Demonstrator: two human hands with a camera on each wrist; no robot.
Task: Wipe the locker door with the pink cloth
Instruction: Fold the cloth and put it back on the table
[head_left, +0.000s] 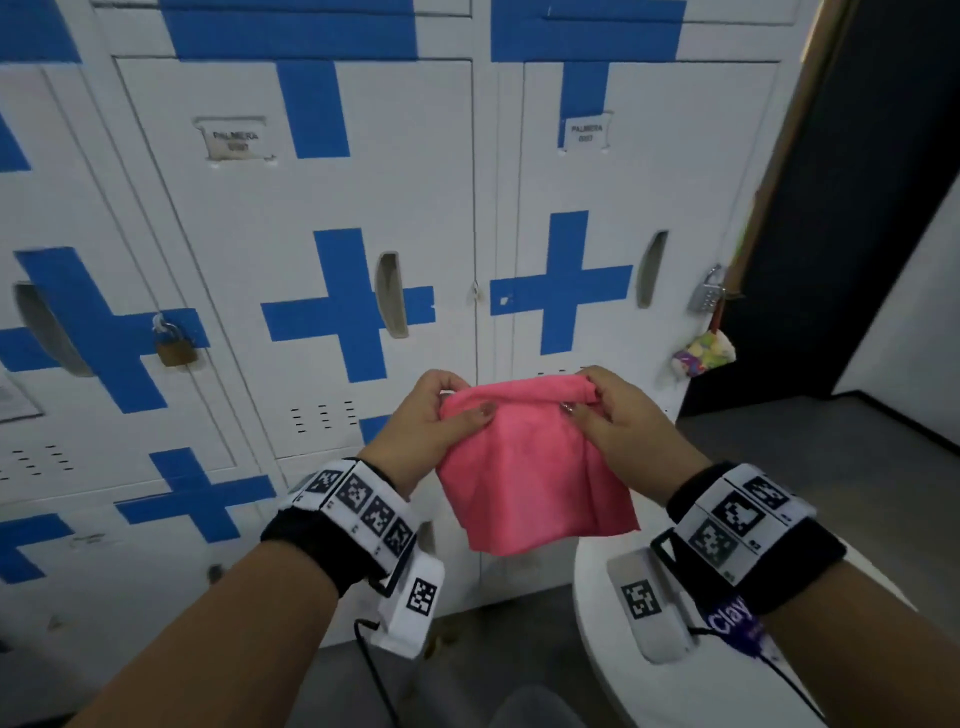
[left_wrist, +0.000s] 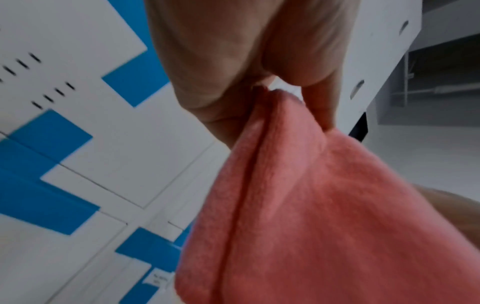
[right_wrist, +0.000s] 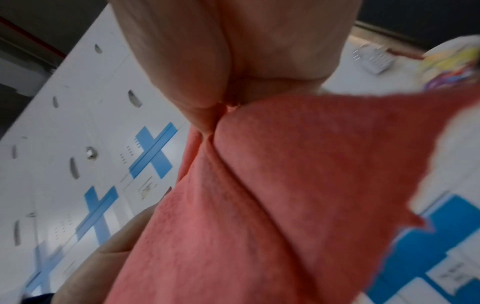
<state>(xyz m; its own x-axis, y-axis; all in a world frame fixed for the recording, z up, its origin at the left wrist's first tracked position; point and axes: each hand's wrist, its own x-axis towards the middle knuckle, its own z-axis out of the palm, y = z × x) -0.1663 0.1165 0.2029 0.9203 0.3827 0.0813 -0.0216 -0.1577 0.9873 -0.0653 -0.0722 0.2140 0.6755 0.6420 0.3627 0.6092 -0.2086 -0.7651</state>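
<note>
A pink cloth (head_left: 530, 467) hangs in the air in front of the white locker doors (head_left: 291, 208) with blue crosses. My left hand (head_left: 441, 415) pinches its upper left corner and my right hand (head_left: 597, 405) pinches its upper right corner, with the top edge folded over between them. In the left wrist view the cloth (left_wrist: 311, 216) drops from my fingers (left_wrist: 319, 111). The right wrist view shows the cloth (right_wrist: 285, 195) bunched under my thumb (right_wrist: 197, 88). The cloth does not touch any door.
A brass padlock (head_left: 175, 347) hangs on the left locker. A silver padlock (head_left: 707, 292) with a colourful pouch (head_left: 704, 353) hangs at the right one. A white round surface (head_left: 613, 691) lies below my right wrist. A dark wall (head_left: 857, 208) stands to the right.
</note>
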